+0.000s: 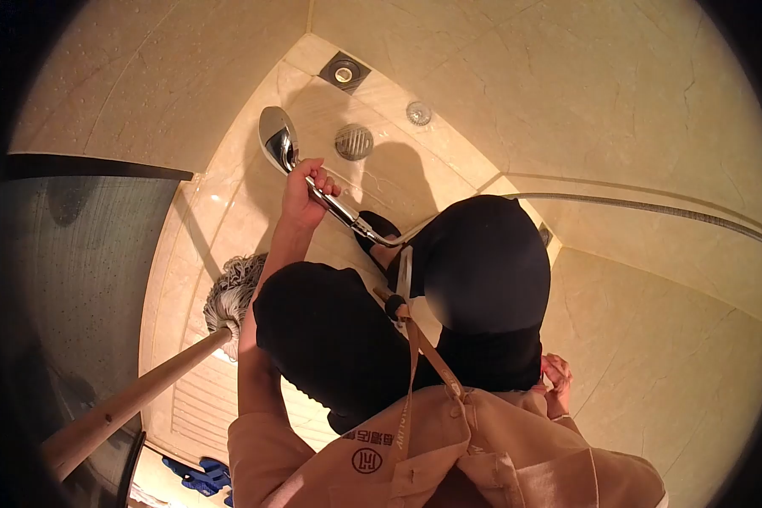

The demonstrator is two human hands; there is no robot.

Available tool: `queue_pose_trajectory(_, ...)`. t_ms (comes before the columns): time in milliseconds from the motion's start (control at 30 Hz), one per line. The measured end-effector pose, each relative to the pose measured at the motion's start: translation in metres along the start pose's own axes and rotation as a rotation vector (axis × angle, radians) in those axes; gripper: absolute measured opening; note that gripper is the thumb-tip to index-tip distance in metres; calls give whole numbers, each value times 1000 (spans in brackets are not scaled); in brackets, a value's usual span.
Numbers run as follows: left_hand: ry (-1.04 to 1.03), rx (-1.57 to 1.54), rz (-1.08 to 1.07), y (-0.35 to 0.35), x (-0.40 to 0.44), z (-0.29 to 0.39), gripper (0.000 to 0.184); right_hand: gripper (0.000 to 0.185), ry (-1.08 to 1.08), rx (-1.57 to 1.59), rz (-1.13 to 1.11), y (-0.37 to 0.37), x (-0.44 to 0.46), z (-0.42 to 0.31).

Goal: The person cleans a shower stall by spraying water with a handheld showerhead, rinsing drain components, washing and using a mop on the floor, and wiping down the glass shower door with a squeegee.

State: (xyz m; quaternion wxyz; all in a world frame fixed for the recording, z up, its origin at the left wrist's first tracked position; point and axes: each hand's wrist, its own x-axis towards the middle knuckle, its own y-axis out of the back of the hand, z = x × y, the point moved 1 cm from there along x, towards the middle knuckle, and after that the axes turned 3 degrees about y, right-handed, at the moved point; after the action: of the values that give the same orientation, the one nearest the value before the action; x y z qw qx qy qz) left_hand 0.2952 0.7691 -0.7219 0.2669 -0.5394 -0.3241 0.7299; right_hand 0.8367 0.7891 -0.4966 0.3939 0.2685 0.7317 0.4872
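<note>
My left hand (306, 193) is wrapped round the chrome handle of a shower head (277, 140), held out in front of my left knee above the tiled floor. From the handle's lower end a metal hose (652, 205) runs behind my right knee and along the right wall. My right hand (557, 374) is low beside my right leg, its fingers curled and partly hidden by the leg. What it grips, if anything, cannot be made out. A string mop (235, 296) with a wooden handle (144, 396) stands to the left of my left forearm.
A round grated drain (354, 142), a small round fitting (418, 113) and a square dark drain fitting (345, 73) are on the floor ahead. A wet glass panel (76, 279) stands at left. A blue object (199, 476) lies lower left. A lanyard (423, 343) hangs between my knees.
</note>
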Motion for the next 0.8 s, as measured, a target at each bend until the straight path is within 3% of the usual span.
queue_pose_trajectory(33,5,4,-7,1,0,1,26,44,-2,-69,-41,4,-3,-1)
queue_pose_trajectory(200,3,-9,21,6,-1,-1,26,57,-570,881,-154,29,6,-28)
queue_pose_trajectory(300,34,-41,28,12,2,-4,27,63,-660,1237,-219,38,23,-41)
queue_pose_trajectory(533,63,-33,45,8,-3,1,27,64,-181,581,-308,51,57,-58)
queue_pose_trajectory(633,69,-26,40,7,-5,2,27,65,-363,695,-430,55,55,-47)
queue_pose_trajectory(800,75,-31,39,8,-6,4,27,76,-305,722,-501,55,60,-42)
